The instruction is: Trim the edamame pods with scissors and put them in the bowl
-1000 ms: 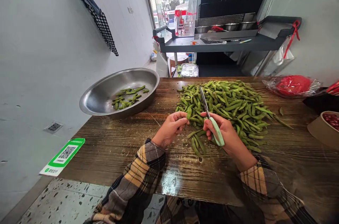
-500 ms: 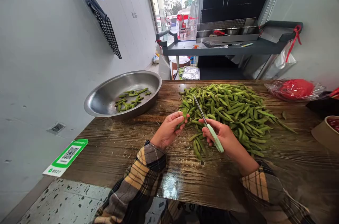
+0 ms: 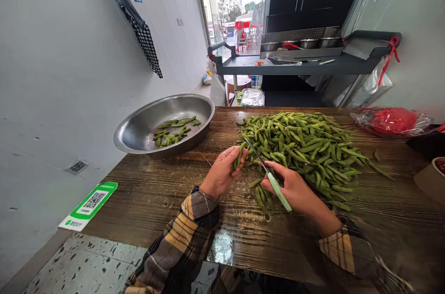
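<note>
In the head view, a slim, curved green pod (image 3: 239, 156) is pinched by the left hand (image 3: 221, 169), slender metal scissors (image 3: 276, 187) are gripped by the right hand (image 3: 291, 188) at four o'clock from it, and heaped pods (image 3: 308, 148) at three and a shiny metal basin (image 3: 137, 128) at ten are borne by grained wood (image 3: 149, 196).

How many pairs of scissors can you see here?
1: the scissors are in the right hand, with their tips near the green pod in the left hand. Others could be hidden under the heap of pods.
</note>
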Demonstrator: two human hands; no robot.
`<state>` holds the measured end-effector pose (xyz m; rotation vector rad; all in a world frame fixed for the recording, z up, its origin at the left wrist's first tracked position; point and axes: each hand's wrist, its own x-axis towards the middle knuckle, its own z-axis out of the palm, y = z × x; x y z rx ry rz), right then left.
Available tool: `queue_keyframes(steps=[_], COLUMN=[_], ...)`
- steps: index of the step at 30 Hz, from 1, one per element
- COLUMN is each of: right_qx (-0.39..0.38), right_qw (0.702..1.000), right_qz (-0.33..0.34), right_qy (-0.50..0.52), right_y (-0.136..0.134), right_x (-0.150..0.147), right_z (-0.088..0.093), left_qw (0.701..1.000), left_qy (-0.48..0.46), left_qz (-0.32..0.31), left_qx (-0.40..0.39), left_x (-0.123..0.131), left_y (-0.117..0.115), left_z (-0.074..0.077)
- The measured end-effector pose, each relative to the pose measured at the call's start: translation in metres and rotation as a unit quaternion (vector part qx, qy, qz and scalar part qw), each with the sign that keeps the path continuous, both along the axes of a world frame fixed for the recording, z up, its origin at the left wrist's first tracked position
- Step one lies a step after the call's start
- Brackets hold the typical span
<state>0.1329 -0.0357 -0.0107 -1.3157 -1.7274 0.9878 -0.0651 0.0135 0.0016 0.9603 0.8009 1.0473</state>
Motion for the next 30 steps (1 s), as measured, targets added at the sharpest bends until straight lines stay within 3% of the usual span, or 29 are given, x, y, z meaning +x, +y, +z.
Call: queue_keyframes(steps=[7,18,30], right_qx=[-0.002,-0.054,-0.045], right_qw=[1.000,0.995,0.995], right_qz=[0.000,0.063,0.069], right_qy=[-0.002,0.052,0.051], right_y=[0.000,0.001,0.001], right_x=[0.000,0.003,0.002], right_z=[-0.001,-0.002,-0.004], left_qw=[0.997,0.953,0.934], left_qy=[0.058,0.238,0.265], left_qz=[0.010,-0.019,0.019], left_qx=[0.053,0.189,0.239], left_x=[0.002,0.004,-0.003], left_y=[-0.002,-0.004,-0.002], left_z=[-0.002,-0.002,0.013])
